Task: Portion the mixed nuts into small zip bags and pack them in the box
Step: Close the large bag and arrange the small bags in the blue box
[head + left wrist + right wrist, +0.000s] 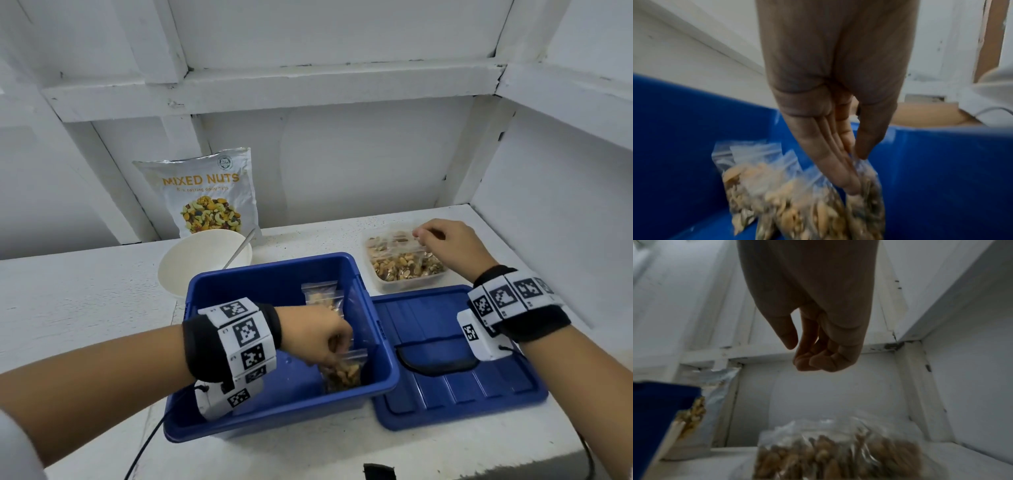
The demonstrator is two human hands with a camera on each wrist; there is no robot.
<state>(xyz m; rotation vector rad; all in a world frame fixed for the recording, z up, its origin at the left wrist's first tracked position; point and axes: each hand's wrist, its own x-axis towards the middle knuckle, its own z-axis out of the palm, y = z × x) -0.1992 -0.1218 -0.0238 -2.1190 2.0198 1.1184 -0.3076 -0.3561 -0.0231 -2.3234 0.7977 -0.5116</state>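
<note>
Blue and deep-walled, the rectangular plastic box (pixel 274 274) anchors a white speckled counter (pixel 85 291). Behind its far left corner sits a round white bowl (pixel 191 263) with a thin metal utensil handle (pixel 239 251) leaning on the rim, and behind that stands a silvery foil pouch (pixel 205 192) printed "MIXED NUTS" above a picture of nuts. Inside the box, the left hand (pixel 318 339) pinches the top of a small clear zip bag of nuts (pixel 342 373) between thumb and fingertips (pixel 846 186), low against the near right wall; more filled clear zip bags (pixel 322 296) stand by the far wall. Right of the box lies its ribbed blue plastic lid (pixel 462 394), flat. Beyond the lid, a clear square plastic tub (pixel 404 270) holds loose nuts and crumpled clear bags; the right hand (pixel 448 246) hovers over it, fingers loosely curled and holding nothing. Both wrists wear black bands with square coded markers.
</note>
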